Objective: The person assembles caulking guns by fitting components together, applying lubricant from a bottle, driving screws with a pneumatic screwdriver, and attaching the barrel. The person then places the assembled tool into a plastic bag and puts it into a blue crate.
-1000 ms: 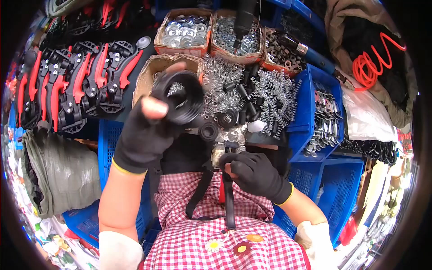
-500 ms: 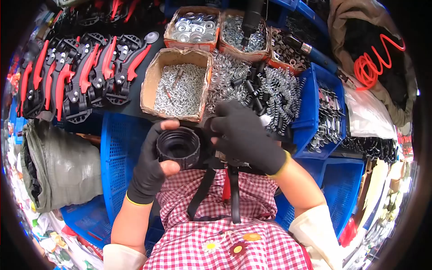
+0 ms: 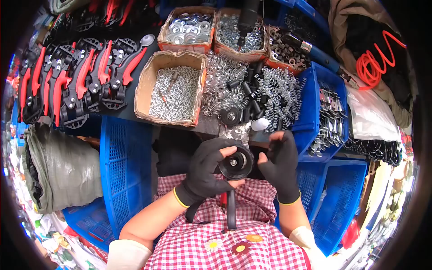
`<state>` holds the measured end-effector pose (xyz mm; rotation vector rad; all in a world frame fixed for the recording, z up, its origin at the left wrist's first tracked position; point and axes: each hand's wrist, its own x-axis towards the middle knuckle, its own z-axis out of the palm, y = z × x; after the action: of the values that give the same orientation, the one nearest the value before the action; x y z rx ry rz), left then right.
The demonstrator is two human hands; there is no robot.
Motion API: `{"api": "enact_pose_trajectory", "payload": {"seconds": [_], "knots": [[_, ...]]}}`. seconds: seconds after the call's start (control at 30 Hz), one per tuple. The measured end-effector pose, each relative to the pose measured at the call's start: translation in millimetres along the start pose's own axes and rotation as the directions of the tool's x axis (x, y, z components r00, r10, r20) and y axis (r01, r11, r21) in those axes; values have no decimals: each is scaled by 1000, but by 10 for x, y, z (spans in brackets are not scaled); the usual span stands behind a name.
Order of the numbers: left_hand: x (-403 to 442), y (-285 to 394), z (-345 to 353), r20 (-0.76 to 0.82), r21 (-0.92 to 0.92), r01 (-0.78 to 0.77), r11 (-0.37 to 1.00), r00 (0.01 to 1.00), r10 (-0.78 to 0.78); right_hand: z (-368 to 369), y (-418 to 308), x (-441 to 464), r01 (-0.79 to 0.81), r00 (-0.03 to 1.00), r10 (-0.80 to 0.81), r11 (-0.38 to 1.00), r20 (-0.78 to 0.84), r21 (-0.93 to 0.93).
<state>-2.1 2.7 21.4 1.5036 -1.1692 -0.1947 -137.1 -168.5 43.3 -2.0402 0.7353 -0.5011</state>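
Note:
My left hand [image 3: 207, 166], in a black fingerless glove, grips a round black plastic threaded cap [image 3: 228, 172] between thumb and fingers, above my lap. Its hollow side faces up, and a small metal piece [image 3: 233, 163] shows at its centre. Just right of the cap is my right hand [image 3: 282, 164], gloved the same way. Its thumb and fingers are apart, and I see nothing between them. Ahead of both hands, a round black part [image 3: 230, 116] and a small white bottle-like piece [image 3: 260, 124] lie at the table's near edge.
Cardboard boxes hold small screws [image 3: 175, 94], washers [image 3: 191, 30] and nuts [image 3: 288, 49]. Loose springs [image 3: 279, 94] are heaped beside them. Red-and-black levers [image 3: 83, 76] lie left. A blue bin [image 3: 308, 114] holds metal parts. A power driver [image 3: 248, 22] hangs above the boxes.
My left hand has brought the cap rightward to the middle, and a metal piece now shows inside it. My right hand has drawn back from the springs, down and right.

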Motion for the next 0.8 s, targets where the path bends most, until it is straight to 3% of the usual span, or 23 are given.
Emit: {"api": "enact_pose_trajectory", "payload": {"seconds": [0.03, 0.1, 0.2, 0.23, 0.33, 0.43, 0.47, 0.5, 0.53, 0.6, 0.67, 0.7, 0.8], "knots": [[41, -5, 19, 32, 147, -42, 988, 999, 38, 58, 76, 28, 24, 997, -25, 1000, -76, -19], [81, -1, 48, 44, 198, -53, 979, 998, 45, 231, 134, 134, 69, 969, -81, 996, -233, -59], [136, 44, -7, 109, 289, -59, 955, 994, 29, 234, 72, 285, 152, 959, -199, 961, -200, -230], [119, 27, -29, 124, 282, -64, 957, 992, 30, 231, 76, 356, 203, 950, -262, 933, -172, -298], [78, -12, -61, 189, 290, -75, 954, 982, 20, 194, 50, 389, 156, 963, -201, 959, -181, -237], [323, 111, -208, 221, 196, -79, 977, 975, 34, 85, -3, 377, 157, 948, -187, 979, -257, -133], [457, -23, -301, 269, 54, -48, 997, 963, 32, 39, -22, 381, 169, 941, -191, 980, -281, -102], [697, -50, -412, 321, 108, 0, 994, 947, -35, -1, -48, 389, 176, 935, -189, 982, -300, -72], [1142, 49, -449, 272, 223, -189, 956, 954, 125, -42, -95, 406, 173, 938, -179, 984, -297, -46], [1996, -160, -409, 125, 445, -311, 840, 950, 286, -103, -174, 433, 162, 948, -154, 987, -278, 6], [2941, -514, -471, -12, 532, -298, 793, 933, 359, -127, -172, 464, 140, 960, -115, 987, -255, 82], [3374, -684, -521, -15, 701, -296, 649, 903, 429, -129, -160, 474, 128, 966, -96, 984, -240, 121], [4306, -969, -553, 61, 826, -245, 509, 934, 351, -141, -161, 487, 87, 970, -42, 979, -239, 182]]}}
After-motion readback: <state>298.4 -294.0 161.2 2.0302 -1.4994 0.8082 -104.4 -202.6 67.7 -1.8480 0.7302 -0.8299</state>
